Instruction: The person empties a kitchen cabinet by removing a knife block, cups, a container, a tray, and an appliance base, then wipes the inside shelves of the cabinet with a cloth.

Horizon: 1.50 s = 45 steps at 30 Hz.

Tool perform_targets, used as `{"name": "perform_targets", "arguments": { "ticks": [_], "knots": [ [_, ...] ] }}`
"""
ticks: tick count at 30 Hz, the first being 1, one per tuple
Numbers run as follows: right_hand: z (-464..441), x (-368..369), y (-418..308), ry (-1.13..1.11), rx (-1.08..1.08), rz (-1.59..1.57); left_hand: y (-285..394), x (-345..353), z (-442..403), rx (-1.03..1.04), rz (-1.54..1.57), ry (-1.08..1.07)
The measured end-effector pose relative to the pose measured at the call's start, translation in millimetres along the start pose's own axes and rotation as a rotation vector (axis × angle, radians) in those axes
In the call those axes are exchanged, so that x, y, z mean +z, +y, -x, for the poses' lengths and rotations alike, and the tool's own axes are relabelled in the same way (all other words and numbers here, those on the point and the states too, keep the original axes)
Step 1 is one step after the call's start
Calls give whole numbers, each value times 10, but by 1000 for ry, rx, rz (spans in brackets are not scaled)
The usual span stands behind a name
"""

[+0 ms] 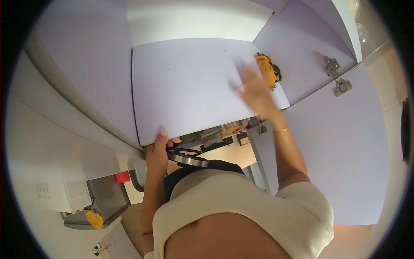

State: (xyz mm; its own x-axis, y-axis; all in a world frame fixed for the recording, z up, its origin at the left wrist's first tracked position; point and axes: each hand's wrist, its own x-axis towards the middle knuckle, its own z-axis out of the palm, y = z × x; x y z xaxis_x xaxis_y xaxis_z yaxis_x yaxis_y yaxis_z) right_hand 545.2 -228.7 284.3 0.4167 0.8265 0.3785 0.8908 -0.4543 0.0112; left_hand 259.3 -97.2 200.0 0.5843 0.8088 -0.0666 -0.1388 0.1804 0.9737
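Across the cabinet runs a pale lilac shelf (189, 86) with a few small dark specks on it. My left hand (158, 149) grips the shelf's front left corner, thumb on top, beside a black and silver round object (187, 159) below the edge. Over the right part of the shelf is my right hand (256, 93), blurred, its fingers apart and nothing seen in them. A crumpled yellow cloth (268, 71) with dark green parts lies just beyond it, against the right cabinet wall.
An open cabinet door (336, 146) hangs at the right on metal hinges (343, 87). Packets (233, 128) show below the shelf. At the lower left are a white appliance (64, 194), a red object (123, 177) and a yellow cloth (94, 219).
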Motion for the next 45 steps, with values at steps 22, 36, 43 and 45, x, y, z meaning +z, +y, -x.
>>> {"name": "perform_targets", "arguments": {
  "ticks": [22, 36, 43, 45],
  "knots": [
    [-373, 327, 473, -167, 224, 53, -106, -131, 76, -148, 4, -45],
    [-850, -332, 351, -29, 278, -861, -64, -74, -26, 25, -3, -84],
    [-1604, 302, 525, 465, 94, -304, -8, -68, 12, -26, -54, -59],
    [-1800, 372, 459, 552, 131, -357, -58, -84, -18, -36, -31, -61]
  ]
}}
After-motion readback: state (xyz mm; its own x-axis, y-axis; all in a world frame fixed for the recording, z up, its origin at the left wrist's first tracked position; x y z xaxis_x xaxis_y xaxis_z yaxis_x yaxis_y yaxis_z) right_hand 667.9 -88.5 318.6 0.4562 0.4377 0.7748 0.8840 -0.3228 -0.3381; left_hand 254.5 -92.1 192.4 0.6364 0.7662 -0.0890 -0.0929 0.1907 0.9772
